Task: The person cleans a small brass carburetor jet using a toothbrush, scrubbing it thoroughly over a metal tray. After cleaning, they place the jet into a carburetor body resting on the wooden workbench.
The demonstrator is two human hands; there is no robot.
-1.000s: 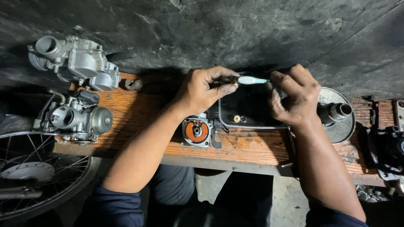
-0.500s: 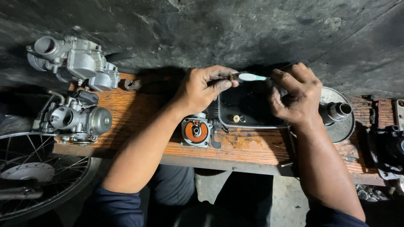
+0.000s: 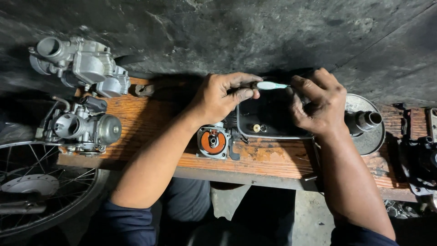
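Dark, stained concrete rises behind a worn wooden bench (image 3: 150, 123), its orange-brown planks scuffed and oily. Both forearms reach up over the near edge from dark blue sleeves and meet above a shallow black tray (image 3: 273, 125), which lies directly beneath the hands, probably so that anything dropped or dripped lands in it; two small parts, one brass-coloured, sit on its floor. The left hand (image 3: 223, 98) is curled, thumb and forefinger pinched on the handle end of a pale, bluish-white brush (image 3: 269, 85), likely a toothbrush, held level over the far rim of the tray. The right hand (image 3: 321, 105) is bent at the wrist with its fingers folded inward against the brush's head; it seems to grip some small piece there, but the fingers hide it (I cannot tell what it is). Just under the left wrist a small metal part with an orange round face (image 3: 213, 142) rests on the planks. Well out to the left of the left forearm stand two grey carburettors (image 3: 84, 68), one behind the other, and below them a spoked wheel (image 3: 32, 191) leans by the bench. Just beyond the right hand lies a round metal disc with a stubby shaft (image 3: 366, 123).
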